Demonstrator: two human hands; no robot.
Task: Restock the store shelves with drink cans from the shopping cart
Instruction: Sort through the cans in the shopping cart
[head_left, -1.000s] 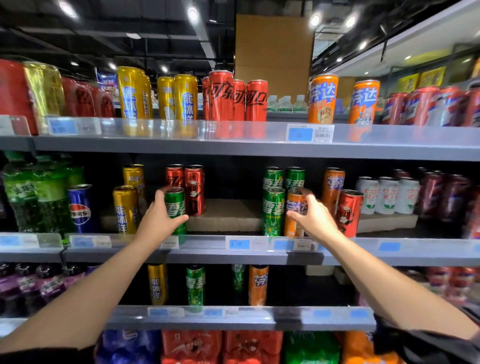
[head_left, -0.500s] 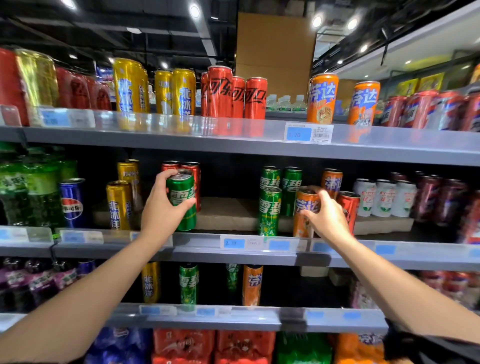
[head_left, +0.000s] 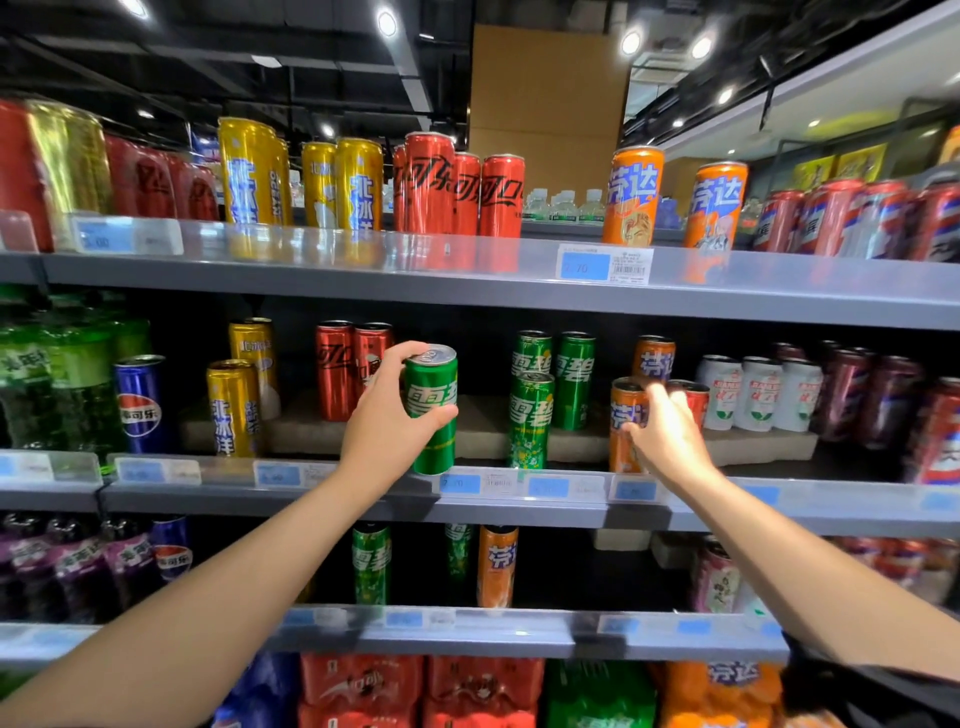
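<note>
My left hand (head_left: 387, 426) grips a green Sprite can (head_left: 431, 410), held upright just above the front edge of the middle shelf (head_left: 519, 506), right of two red cola cans (head_left: 353, 369). My right hand (head_left: 667, 434) wraps around an orange Fanta can (head_left: 626, 423) standing at the shelf front, next to a red can (head_left: 696, 400). Between my hands stand three green Sprite cans (head_left: 532, 415). The shopping cart is out of sight.
The top shelf (head_left: 467, 280) carries yellow, red and orange cans. Yellow cans (head_left: 234, 408), a blue Pepsi can (head_left: 139, 402) and green bottles sit to the left; white and dark red cans to the right. The lower shelf (head_left: 415, 631) holds a few cans; multipacks lie below.
My left hand has lifted the green can off the shelf and carried it right and slightly up. My right hand stays on the orange can, which shifted little.
</note>
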